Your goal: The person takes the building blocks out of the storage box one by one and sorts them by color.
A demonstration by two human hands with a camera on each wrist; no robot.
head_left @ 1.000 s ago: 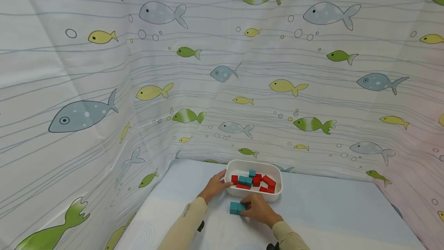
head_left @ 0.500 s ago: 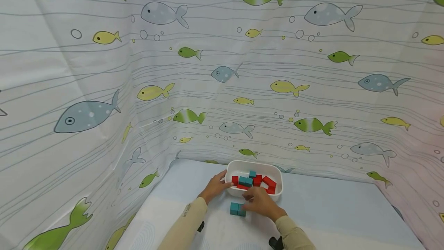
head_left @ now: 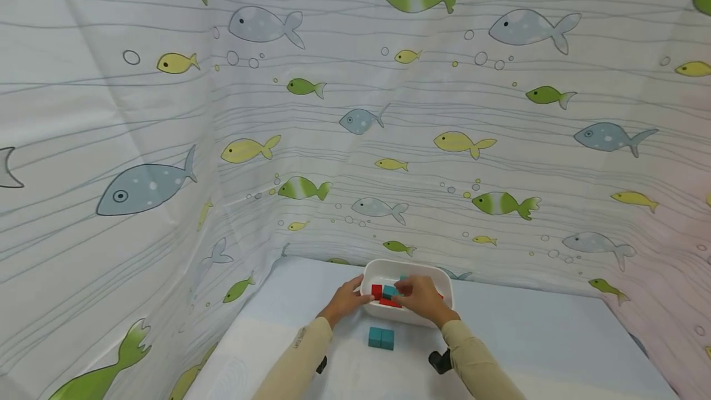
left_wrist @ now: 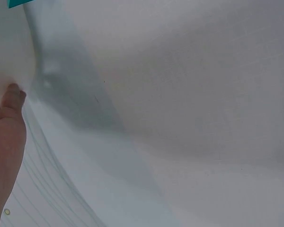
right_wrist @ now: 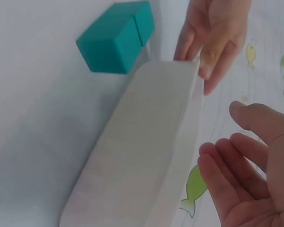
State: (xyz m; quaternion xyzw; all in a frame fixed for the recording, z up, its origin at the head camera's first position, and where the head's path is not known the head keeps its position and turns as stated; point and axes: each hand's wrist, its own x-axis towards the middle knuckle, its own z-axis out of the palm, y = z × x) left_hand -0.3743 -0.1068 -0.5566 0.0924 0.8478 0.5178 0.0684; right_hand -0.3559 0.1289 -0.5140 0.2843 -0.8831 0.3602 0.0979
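My left hand [head_left: 344,302] grips the left end of a white plastic box [head_left: 400,315], thumb over the rim and fingers along the outside. In the right wrist view that hand [right_wrist: 215,40] pinches the box's corner. Over the box hovers my right hand [head_left: 423,298], its fingers loosely bent with a gap to the thumb and nothing between them. Inside lie red blocks [head_left: 376,291] and teal blocks [head_left: 389,292], several hidden behind the right hand. Two teal cubes [head_left: 381,338] sit side by side on the table in front of the box.
A white and pale blue cloth [head_left: 528,338] covers the table. Behind and to the left hangs a fish-print curtain [head_left: 333,159], close to the box's back. Black straps [head_left: 440,362] show under the right wrist.
My right hand has left the two teal cubes on the table and moved up and away over the box. The left hand keeps its hold on the box.
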